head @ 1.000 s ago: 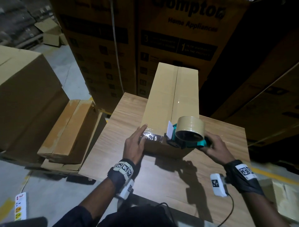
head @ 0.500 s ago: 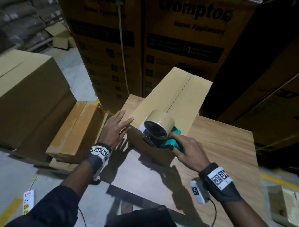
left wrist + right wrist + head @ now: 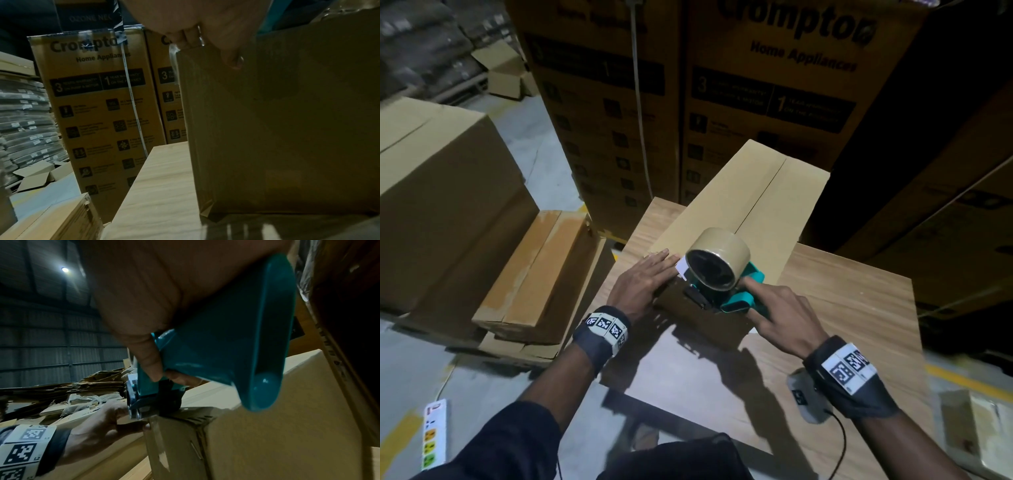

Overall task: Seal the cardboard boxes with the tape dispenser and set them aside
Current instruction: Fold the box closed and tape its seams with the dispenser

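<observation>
A long plain cardboard box lies on the wooden table, its top seam running away from me. My right hand grips the teal handle of the tape dispenser, whose brown roll sits over the box's near end. In the right wrist view the dispenser mouth touches the near top edge, with tape running down the end face of the box. My left hand lies flat with straight fingers on the box's near left corner, beside the dispenser. The left wrist view shows that hand's fingers over the box edge.
Tall printed appliance cartons stand right behind the table. A large carton and flat sealed boxes sit on the floor at left. A power strip lies on the floor near left. Another small box sits low at right.
The box has turned so its far end points right. The dispenser went from the near end face up to the top edge, and my left hand came back flat onto the near corner.
</observation>
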The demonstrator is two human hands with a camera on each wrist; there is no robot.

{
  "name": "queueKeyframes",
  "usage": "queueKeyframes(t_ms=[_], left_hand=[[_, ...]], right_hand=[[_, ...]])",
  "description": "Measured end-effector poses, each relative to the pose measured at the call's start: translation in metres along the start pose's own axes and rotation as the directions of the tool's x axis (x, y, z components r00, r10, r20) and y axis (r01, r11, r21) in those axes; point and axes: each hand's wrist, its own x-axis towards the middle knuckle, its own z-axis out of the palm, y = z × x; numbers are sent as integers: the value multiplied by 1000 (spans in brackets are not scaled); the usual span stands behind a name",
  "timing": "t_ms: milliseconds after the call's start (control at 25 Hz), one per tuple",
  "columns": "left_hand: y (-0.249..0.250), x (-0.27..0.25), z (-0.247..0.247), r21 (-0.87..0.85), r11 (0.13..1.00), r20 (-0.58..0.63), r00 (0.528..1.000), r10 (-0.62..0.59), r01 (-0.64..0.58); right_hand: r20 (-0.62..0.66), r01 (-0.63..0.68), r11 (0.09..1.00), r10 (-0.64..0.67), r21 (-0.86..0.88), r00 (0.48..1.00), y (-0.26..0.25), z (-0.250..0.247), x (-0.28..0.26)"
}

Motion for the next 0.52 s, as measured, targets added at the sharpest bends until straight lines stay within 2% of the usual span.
queueKeyframes(t_ms=[160,320,520], left_hand=[[-7,1,1,8,1000,25,1000,-3,3],[-7,0,12,22,1000,34,999,16,-17],[-5,0,10,13,1000,31,999,15,-16]], right_hand=[[-32,-65,996,63,-68,997,20,-16,-37],[-62,-118,992,115,-50,991,44,-25,-87],[-56,-107,990,102,-96,993,55,-23,-89]])
